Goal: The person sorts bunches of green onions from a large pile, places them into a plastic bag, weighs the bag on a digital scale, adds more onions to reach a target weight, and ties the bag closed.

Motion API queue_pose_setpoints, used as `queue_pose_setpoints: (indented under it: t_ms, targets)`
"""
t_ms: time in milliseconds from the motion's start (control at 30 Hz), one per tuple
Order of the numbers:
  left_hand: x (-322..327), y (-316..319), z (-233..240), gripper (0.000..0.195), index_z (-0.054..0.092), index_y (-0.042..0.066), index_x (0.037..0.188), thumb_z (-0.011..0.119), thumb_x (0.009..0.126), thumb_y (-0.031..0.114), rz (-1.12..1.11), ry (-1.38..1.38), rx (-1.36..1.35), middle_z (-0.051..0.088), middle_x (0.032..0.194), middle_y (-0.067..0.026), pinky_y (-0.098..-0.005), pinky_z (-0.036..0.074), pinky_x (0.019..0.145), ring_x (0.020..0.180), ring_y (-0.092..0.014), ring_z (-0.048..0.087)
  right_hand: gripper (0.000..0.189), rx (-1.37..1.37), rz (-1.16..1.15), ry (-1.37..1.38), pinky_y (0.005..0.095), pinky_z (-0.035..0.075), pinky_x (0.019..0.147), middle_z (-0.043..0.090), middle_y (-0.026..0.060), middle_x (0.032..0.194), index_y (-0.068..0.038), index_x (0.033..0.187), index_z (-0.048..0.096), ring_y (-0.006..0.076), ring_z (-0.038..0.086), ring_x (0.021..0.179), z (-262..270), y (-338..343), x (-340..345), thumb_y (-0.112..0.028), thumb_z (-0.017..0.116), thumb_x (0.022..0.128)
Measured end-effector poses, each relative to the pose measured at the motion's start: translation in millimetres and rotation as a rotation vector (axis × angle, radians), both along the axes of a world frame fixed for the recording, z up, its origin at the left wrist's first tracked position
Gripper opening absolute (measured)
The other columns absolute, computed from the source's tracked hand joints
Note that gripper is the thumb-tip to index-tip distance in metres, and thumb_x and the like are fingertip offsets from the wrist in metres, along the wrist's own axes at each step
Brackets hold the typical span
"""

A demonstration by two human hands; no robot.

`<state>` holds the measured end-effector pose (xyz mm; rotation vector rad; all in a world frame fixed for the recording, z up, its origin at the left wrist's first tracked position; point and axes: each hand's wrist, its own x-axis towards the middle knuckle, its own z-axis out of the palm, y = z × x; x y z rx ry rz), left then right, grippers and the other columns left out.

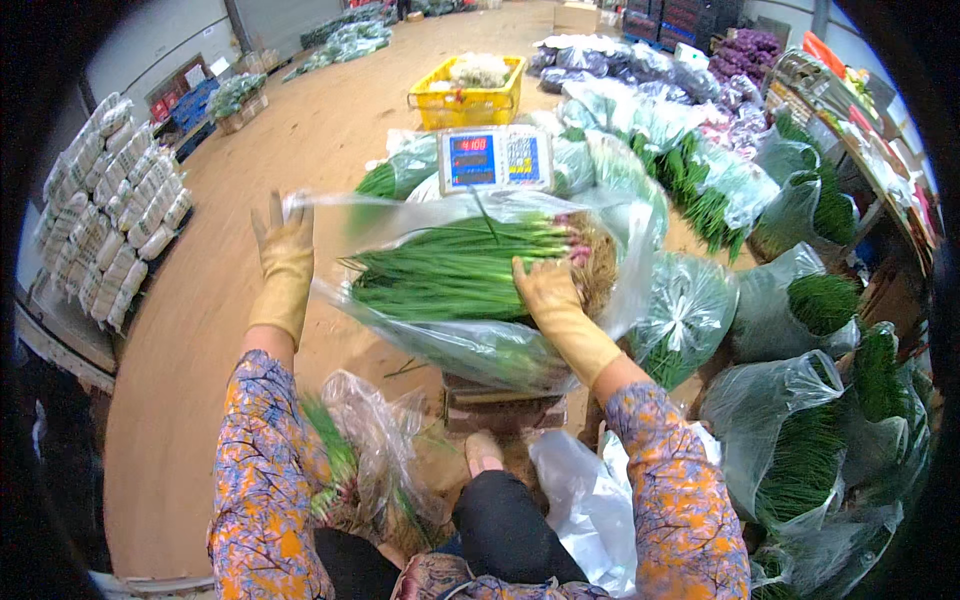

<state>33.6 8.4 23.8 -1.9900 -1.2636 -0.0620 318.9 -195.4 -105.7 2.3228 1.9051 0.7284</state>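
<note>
A large bunch of green onions (450, 262) lies sideways in a clear plastic bag (480, 349). Its reddish bulbs and tan roots are at the right, its green tops at the left. My left hand (285, 262), in a yellowish rubber glove, holds the bag's stretched edge at the fingertips. My gloved right hand (551, 292) rests on the stems near the bulbs; its fingertips are partly hidden, so whether it grips them is unclear. Beneath the bag is the base of a scale (502, 405), and beyond it stands the digital display (495, 159), lit with red digits.
Beside my legs lie loose green onions (337, 457) with crumpled clear plastic (382, 435), and a whitish plastic sheet (589, 502). Filled bags of greens (795, 450) crowd the right. A yellow crate (469, 105) stands ahead; stacked white sacks (112, 217) line the left.
</note>
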Motion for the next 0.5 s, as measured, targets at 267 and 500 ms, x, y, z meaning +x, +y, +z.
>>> queue_pose_setpoints:
  t_ms: [267,500]
  targets:
    - [-16,-25,28,0.026,0.063,0.015,0.095,0.056,0.072,0.008,-0.047,-0.261,-0.374,0.048,0.117,-0.0161,-0.0308,0.041,0.087,0.105,-0.03,0.048,0.039,-0.282,-0.284,0.191,0.0539,0.035,0.082,0.055,0.0167,0.107,-0.007,0.124,0.041,0.0311,0.051,0.097,8,33,7,-0.014,0.041,0.086]
    - [-28,-66,23,0.023,0.06,0.016,0.095,0.052,0.074,0.009,-0.472,-0.29,-0.263,0.058,0.103,-0.0075,-0.0508,0.024,0.099,0.115,-0.03,0.041,0.097,-0.263,-0.186,0.136,0.0529,0.017,0.101,0.024,0.0108,0.139,-0.011,0.136,0.015,0.0315,0.024,0.127,42,-9,-22,-0.032,0.073,0.061]
